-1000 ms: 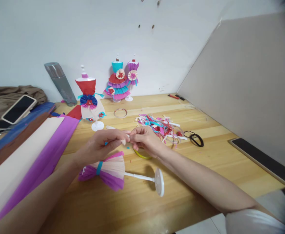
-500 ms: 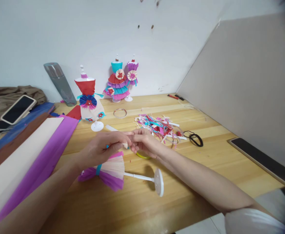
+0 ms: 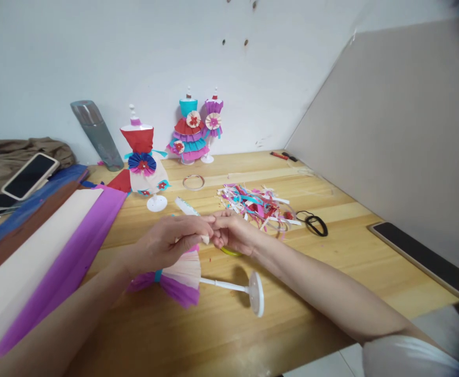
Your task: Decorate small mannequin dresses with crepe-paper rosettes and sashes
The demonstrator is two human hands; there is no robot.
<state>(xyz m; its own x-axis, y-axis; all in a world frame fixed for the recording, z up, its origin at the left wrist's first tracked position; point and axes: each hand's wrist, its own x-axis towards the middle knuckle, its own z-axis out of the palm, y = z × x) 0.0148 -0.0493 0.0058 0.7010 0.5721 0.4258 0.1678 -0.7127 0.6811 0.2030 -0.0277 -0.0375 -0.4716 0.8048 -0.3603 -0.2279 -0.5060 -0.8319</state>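
Observation:
My left hand (image 3: 174,240) and my right hand (image 3: 232,231) meet fingertip to fingertip above the middle of the table. Both are closed in a pinch. A small cream-white piece (image 3: 205,239), perhaps crepe paper, pokes out under my left fingers. Whatever lies inside my right fingers is hidden. Beneath my left hand a small mannequin stand (image 3: 229,285) lies on its side, dressed in a cream and purple crepe-paper skirt (image 3: 182,269) with a turquoise band. Behind the hands rests a pale ruler-like strip (image 3: 185,206). Part of a yellow ring (image 3: 230,252) shows below my right hand.
Paper scraps (image 3: 258,201) lie heaped beyond my right hand, with a black hair tie (image 3: 316,226) beside them. Dressed mannequins (image 3: 141,157) stand at the back. Crepe-paper sheets (image 3: 44,251), a phone (image 3: 30,176) and a bottle (image 3: 98,136) are at left.
My left fingers have shifted slightly, straightening over the cream-white piece. More of the pale strip behind the hands shows now. My right hand has barely moved.

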